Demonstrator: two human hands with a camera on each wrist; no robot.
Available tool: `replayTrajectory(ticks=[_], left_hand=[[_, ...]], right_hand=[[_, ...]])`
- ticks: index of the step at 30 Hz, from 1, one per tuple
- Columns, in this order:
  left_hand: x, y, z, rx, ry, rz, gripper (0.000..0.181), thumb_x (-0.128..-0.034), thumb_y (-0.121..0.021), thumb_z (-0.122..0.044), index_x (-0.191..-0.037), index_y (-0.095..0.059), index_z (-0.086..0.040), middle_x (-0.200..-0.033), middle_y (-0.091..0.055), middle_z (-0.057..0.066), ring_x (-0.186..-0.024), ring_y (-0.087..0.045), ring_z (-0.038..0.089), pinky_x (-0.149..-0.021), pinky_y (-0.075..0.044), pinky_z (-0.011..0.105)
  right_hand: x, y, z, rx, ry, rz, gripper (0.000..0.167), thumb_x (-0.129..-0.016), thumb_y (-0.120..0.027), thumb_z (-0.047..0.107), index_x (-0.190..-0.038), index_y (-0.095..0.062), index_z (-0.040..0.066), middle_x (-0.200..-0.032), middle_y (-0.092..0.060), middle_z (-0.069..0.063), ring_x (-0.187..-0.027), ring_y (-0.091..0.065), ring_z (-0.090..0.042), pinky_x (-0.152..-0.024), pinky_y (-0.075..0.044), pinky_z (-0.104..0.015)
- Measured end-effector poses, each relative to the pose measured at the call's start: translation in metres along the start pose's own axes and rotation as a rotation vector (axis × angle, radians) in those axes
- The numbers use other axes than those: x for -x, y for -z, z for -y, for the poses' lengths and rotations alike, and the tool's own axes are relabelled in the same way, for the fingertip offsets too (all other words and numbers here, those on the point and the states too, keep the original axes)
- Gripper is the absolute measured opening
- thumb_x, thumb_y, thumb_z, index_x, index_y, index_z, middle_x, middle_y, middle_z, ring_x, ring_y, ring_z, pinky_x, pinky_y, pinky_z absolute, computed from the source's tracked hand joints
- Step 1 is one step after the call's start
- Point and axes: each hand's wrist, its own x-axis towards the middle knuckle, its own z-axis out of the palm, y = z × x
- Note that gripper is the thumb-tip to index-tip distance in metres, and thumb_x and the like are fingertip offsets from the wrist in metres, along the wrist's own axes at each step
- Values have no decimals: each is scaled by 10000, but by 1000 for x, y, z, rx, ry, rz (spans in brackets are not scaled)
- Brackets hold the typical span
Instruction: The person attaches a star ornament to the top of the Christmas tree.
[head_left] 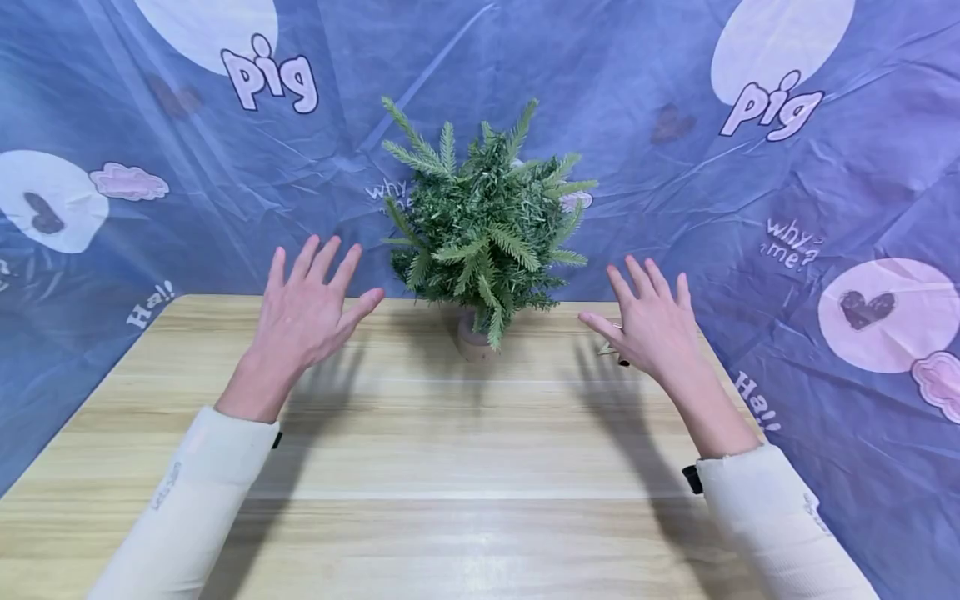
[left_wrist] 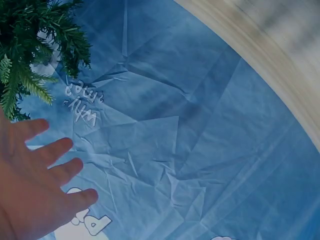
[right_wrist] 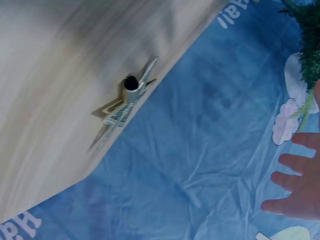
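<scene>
A small artificial pine tree (head_left: 487, 225) stands upright in a round pale base (head_left: 477, 340) near the table's back edge. To its left the left hand (head_left: 303, 312) hangs above the table with fingers spread, holding nothing; in the left wrist view this hand (left_wrist: 42, 185) shows below green branches (left_wrist: 37, 55). The right hand (head_left: 656, 321), also spread and empty, is raised to the tree's right. Partly hidden beneath it lies a star-shaped ornament (head_left: 606, 349), seen whole in the right wrist view as a glittery star (right_wrist: 120, 111) with a dark-ended tube. Neither hand touches the tree.
The light wooden table (head_left: 465, 467) is bordered at the back and sides by a wrinkled blue cloth (head_left: 615, 75) printed with words and pale shapes. In the right wrist view the ornament lies close to the table's edge.
</scene>
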Motion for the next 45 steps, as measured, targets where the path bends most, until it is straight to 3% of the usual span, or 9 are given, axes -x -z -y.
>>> replayTrajectory(ticks=[9, 16, 24, 31, 40, 45], left_hand=[[-3, 2, 0, 31, -78, -249, 808, -1000, -354, -693, -1512, -464, -77, -1467, -487, 235, -1387, -403, 417, -1160, -231, 624], [-12, 5, -7, 144, -103, -339, 797, -998, -383, -688, -1493, -494, -74, -1396, -551, 227, -1283, -498, 442, -1012, -396, 630], [-26, 16, -18, 257, -116, -375, 791, -984, -417, -696, -1501, -491, -103, -1435, -538, 177, -1316, -478, 393, -983, -409, 591], [-36, 23, -24, 275, -181, -463, 896, -952, -313, -782, -1449, -544, -74, -1390, -573, 175, -1266, -508, 390, -952, -430, 569], [-45, 29, -30, 275, -216, -455, 872, -958, -329, -769, -1451, -537, -80, -1448, -542, 151, -1343, -463, 357, -1031, -407, 565], [-51, 30, -34, 272, -251, -451, 725, -988, -434, -625, -1452, -534, -77, -1444, -540, 163, -1353, -455, 354, -1060, -399, 559]], right_hand=[[-2, -7, -11, -71, -3, -51, 804, -984, -508, 638, -1510, -435, 34, -1582, -340, -230, -1449, -279, -463, -1155, -111, -701], [-1, -14, -19, -170, 4, -84, 735, -989, -572, 561, -1453, -496, -4, -1533, -400, -248, -1401, -338, -484, -1121, -207, -687], [0, -26, -27, -246, -2, -68, 710, -1002, -577, 519, -1452, -489, -24, -1505, -425, -262, -1363, -364, -517, -1078, -255, -693], [1, -33, -35, -305, -5, -44, 742, -997, -573, 539, -1480, -462, -13, -1506, -425, -263, -1348, -385, -518, -1065, -290, -688], [-3, -43, -41, -373, 3, -29, 706, -1006, -589, 487, -1473, -458, -27, -1504, -422, -279, -1368, -364, -513, -1090, -273, -672], [-3, -50, -44, -368, 23, -49, 656, -998, -637, 403, -1452, -474, -42, -1489, -435, -290, -1362, -368, -515, -1089, -284, -665]])
